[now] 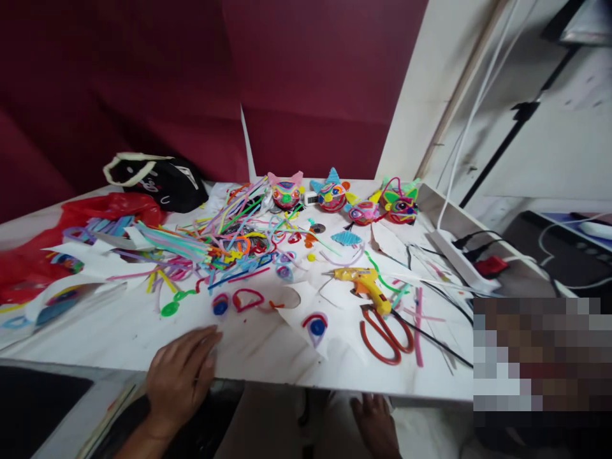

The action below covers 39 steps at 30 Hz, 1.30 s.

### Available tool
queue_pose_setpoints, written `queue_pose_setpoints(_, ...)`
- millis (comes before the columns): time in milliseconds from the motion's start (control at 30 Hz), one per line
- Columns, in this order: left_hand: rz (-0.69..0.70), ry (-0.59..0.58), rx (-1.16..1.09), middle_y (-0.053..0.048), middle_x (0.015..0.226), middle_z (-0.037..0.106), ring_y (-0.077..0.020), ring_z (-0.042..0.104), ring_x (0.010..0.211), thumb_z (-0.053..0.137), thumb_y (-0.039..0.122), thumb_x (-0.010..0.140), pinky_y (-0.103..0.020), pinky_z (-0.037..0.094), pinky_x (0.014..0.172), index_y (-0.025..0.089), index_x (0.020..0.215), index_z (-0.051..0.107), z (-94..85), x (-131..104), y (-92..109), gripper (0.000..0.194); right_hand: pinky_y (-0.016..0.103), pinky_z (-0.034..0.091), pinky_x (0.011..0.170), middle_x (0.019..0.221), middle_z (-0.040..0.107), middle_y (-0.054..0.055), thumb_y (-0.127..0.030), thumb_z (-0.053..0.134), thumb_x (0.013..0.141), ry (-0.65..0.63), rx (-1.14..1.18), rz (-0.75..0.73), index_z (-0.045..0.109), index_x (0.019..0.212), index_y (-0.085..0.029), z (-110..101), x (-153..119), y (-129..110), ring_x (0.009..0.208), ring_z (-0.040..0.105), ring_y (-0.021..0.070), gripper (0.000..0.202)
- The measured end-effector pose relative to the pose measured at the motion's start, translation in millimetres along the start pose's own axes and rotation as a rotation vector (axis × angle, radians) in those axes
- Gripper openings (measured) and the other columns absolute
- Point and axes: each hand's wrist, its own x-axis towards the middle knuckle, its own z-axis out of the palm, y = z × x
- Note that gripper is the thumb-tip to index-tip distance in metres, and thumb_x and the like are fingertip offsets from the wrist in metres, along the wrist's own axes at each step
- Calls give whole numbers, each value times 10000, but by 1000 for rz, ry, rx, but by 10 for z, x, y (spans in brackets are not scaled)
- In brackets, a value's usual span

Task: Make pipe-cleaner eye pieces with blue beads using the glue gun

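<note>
My left hand [184,370] rests on the table's front edge with its fingers stretched forward and nothing in them. Just beyond its fingertips lie a pipe-cleaner coil [220,305] in blue, red and purple, and a red pipe-cleaner loop [248,299]. Below the table edge, my right hand [375,421] lies on my leg, fingers loosely out and holding nothing. Nearest to it on the table are orange-handled scissors [387,336] and a yellow hot glue gun [366,285]. An eye-shaped pipe-cleaner piece [316,327] lies on white paper between the hands.
Loose pipe cleaners [176,245] heap at the left, beside a red plastic bag [29,261] and black pouch [167,185]. Several decorated animal heads [285,192] stand along the back. A power strip [463,261] with cords lies right. A pixelated patch [540,363] covers the lower right.
</note>
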Motion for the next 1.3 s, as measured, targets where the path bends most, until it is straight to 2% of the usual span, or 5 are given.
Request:
queue_pose_setpoints(233, -59, 66, -247, -87, 1041, 638, -242, 623, 977, 527, 154, 908, -401, 487, 873, 211, 1119, 580, -153, 387, 311, 225, 462, 591, 609, 1080, 708, 195, -299, 529, 806, 71, -1, -113, 699, 1127, -179, -163, -361, 80, 915, 705, 378, 382)
queue_pose_setpoints(433, 170, 64, -493, -67, 1036, 634, -198, 618, 971, 547, 74, 891, -344, 504, 883, 196, 1121, 589, -121, 950, 614, 263, 306, 584, 789, 957, 719, 73, -95, 490, 851, 135, 109, -359, 661, 1122, -215, -1017, -290, -318, 890, 697, 212, 342)
queue_pose_setpoints(567, 339, -12, -599, -75, 1051, 642, -188, 598, 1013, 525, 72, 911, -324, 492, 895, 176, 1134, 591, -5, 1338, 772, 254, 373, 537, 818, 1001, 674, 106, -63, 544, 864, 476, 145, -514, 568, 1255, -164, -1693, 0, -770, 934, 651, 228, 404)
queue_pose_setpoints(767, 534, -23, -670, -73, 986, 664, -187, 592, 964, 491, 81, 927, -337, 472, 889, 140, 1057, 611, 249, 1772, 879, 186, 377, 464, 771, 959, 645, 87, -74, 528, 901, 585, 44, -488, 602, 1163, -176, -2284, 533, -1091, 881, 588, 205, 291)
queue_pose_setpoints(1300, 549, 40, -672, -84, 884, 669, -187, 609, 872, 457, 21, 900, -323, 490, 800, 105, 978, 644, 671, 1752, 778, 220, 308, 410, 668, 832, 664, 77, -344, 503, 961, 122, -330, -68, 700, 861, -175, -2499, 1617, -1239, 793, 624, 218, 278)
